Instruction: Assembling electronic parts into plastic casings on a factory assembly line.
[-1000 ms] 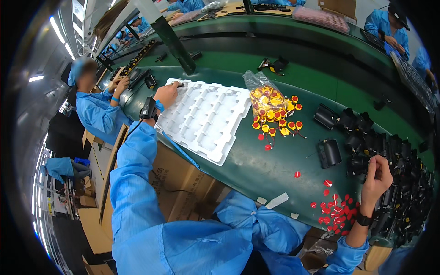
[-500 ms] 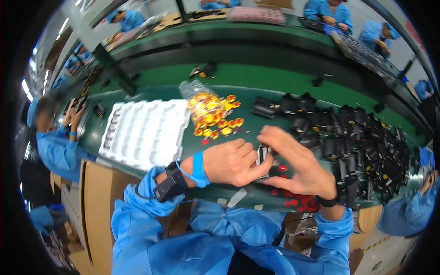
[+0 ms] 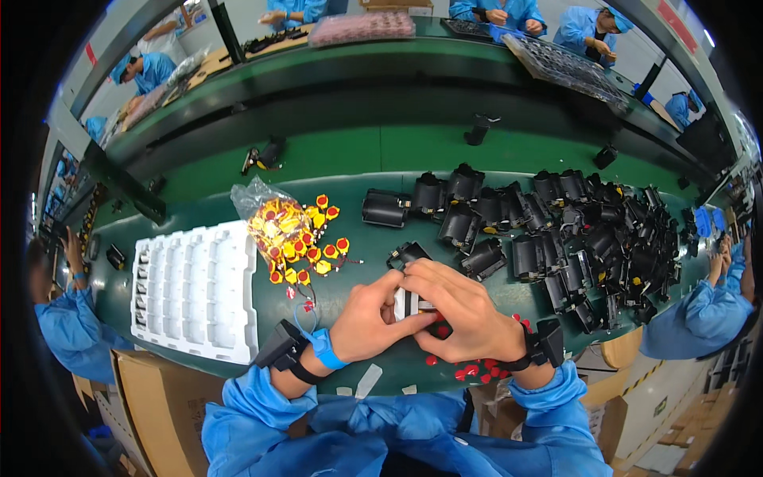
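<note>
In front of me, a small black-and-white part (image 3: 407, 304) is pinched between both hands, much of it covered by fingers. My left hand (image 3: 367, 322), with a blue band at its wrist, grips it from the left. My right hand (image 3: 462, 312) curls over it from the right. Just beyond the fingertips a black plastic housing (image 3: 408, 253) lies on the green table; whether it is touched I cannot tell. Red round pieces (image 3: 470, 370) are scattered beside and below my right hand. Left of my hands, a clear bag (image 3: 274, 222) spills yellow parts with red discs and thin wires.
At left lies a white moulded tray (image 3: 248, 318) with dark parts in its left column. Many black housings (image 3: 528, 256) heap up on the right. A dark green post (image 3: 119, 183) rises at the table's far left. Co-workers in blue sit at both sides and across.
My right hand has closed in from spread fingers onto the part beside my left hand. The view has shifted, so the tray and bag appear farther left and lower.
</note>
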Motion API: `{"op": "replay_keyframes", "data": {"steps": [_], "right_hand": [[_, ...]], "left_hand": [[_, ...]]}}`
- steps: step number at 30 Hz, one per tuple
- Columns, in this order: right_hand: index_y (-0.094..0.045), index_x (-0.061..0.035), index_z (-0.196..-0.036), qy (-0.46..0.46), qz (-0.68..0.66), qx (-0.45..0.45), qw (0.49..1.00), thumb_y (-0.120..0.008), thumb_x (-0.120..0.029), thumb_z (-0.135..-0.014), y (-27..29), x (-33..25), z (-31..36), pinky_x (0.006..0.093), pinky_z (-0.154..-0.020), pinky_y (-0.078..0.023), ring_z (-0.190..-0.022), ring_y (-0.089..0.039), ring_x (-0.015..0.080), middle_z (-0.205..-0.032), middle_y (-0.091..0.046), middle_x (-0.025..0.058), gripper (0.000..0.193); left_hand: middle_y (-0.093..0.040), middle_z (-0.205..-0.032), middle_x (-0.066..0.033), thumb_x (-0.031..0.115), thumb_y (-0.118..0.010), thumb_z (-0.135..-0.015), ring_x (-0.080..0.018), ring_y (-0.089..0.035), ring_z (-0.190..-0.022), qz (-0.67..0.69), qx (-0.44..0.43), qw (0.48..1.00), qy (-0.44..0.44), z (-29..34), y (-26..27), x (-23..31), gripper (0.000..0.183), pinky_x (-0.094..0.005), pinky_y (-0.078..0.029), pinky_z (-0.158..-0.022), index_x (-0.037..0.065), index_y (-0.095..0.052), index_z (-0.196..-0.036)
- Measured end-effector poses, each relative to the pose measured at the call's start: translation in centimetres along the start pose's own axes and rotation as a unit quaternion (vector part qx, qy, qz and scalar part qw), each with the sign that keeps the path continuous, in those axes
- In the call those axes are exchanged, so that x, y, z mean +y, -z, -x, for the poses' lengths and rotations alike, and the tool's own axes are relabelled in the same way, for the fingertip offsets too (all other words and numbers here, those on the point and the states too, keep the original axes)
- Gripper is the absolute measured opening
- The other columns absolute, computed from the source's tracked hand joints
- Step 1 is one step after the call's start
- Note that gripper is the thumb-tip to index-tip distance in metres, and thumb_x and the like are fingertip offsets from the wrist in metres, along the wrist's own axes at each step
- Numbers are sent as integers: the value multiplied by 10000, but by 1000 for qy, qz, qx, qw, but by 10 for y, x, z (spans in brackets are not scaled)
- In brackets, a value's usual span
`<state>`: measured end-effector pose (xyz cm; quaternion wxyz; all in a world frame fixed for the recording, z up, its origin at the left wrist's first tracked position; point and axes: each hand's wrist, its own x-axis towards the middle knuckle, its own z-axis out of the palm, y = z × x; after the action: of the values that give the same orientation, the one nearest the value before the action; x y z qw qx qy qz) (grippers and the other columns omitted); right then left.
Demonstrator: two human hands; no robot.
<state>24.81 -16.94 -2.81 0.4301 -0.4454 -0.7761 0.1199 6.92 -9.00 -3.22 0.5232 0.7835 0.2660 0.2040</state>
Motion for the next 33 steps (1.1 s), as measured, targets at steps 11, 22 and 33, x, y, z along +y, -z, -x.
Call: {"op": "replay_keyframes", "data": {"steps": [11,22,33], "right_hand": [[-580,34,-1204,-14,47,-23,999,-859,-65,-584,-8,-5,2,491,-1015,-482,-1222,-557,444,-1293,-556,266,687],[-587,89,-1073,128,241,-36,961,-788,-67,-623,-22,-15,9,558,-925,-516,-1052,-601,497,-1132,-564,337,517],[-582,62,-1165,2,123,64,990,-848,-109,-638,12,-20,11,457,-950,-516,-1096,-631,431,-1159,-626,264,614]], "left_hand": [[-584,-773,-24,30,-584,-928,-68,-589,-582,217,-97,971,14,0,9,-24,354,-219,-482,-524,-13,-516,-1272],[-582,-617,-212,168,-671,-847,-411,-623,-597,-127,17,983,-130,14,-4,-20,277,-458,-481,-518,-13,-502,-971],[-534,-612,-215,115,-608,-892,-405,-570,-554,-257,92,962,-12,102,58,-3,154,-466,-395,-508,5,-502,-917]]}}
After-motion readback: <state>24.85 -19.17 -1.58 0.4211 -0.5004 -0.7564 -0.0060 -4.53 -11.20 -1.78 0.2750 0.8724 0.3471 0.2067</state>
